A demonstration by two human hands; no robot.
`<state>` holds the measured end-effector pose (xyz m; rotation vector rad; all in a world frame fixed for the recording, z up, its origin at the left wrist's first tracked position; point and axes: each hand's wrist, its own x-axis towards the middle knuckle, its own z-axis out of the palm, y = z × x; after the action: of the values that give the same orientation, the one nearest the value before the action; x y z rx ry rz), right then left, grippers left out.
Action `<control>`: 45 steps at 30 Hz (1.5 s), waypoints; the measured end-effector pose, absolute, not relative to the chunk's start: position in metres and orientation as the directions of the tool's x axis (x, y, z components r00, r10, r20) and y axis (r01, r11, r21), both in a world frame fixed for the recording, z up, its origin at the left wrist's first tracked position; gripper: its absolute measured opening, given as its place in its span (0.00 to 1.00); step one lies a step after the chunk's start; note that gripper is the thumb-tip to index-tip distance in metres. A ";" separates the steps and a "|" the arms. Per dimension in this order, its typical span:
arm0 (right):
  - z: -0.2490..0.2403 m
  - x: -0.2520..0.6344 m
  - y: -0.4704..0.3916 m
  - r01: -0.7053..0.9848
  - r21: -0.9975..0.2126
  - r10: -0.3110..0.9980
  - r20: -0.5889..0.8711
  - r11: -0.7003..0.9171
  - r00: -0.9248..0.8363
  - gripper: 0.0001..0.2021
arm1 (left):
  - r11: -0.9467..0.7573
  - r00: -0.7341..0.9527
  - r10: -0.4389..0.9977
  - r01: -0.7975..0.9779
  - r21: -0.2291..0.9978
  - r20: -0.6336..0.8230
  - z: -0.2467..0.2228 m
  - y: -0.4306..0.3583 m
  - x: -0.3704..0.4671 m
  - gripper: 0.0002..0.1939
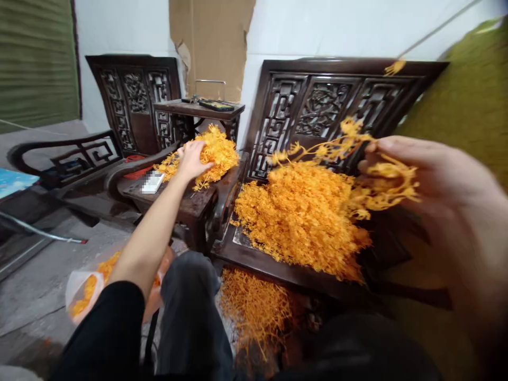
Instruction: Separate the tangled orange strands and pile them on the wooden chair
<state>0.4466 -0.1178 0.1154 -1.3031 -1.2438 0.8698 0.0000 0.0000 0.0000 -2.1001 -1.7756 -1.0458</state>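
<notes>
Tangled orange plastic flower sprigs [218, 151] are heaped on the small dark table [178, 201] at centre left. My left hand [193, 161] reaches into that heap, its fingers curled among the sprigs and partly hidden, the thumb along the near side. A much larger pile of orange flower pieces [305, 217] covers the seat of the carved wooden chair [254, 256]. Above its right side, my right hand [413, 164] pinches a thin, branching orange sprig [337, 148] between thumb and fingers. More orange strands hang within this hand's curl. Motion blurs its wrist.
Orange stems [257, 307] lie on the floor below the chair. A translucent plastic bag [73, 296] with orange pieces stands at lower left. A dark stand [198, 108] holds a phone-like object [216, 105]. Near my left hand lies a pixelated white item [153, 182].
</notes>
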 end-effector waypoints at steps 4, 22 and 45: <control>0.067 0.474 -0.114 0.261 -0.913 0.940 0.337 0.313 0.050 0.08 | -0.409 0.148 0.728 0.877 0.251 0.669 0.024 -0.040 0.014 0.46; -0.084 0.434 -0.158 0.442 -0.754 0.870 0.467 0.486 -0.160 0.16 | -0.096 0.089 0.989 -0.199 0.975 0.116 -0.061 -0.102 0.244 0.24; -0.050 0.458 -0.125 -0.390 -0.921 0.983 0.053 -0.020 -0.177 0.27 | 0.266 0.421 0.875 -0.008 0.964 -0.238 -0.059 -0.105 0.258 0.17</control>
<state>0.4578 -0.1250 -0.0498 -0.8017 -1.0403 1.4923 0.2582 -0.1054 -0.0586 -3.1720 -2.6551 -2.0476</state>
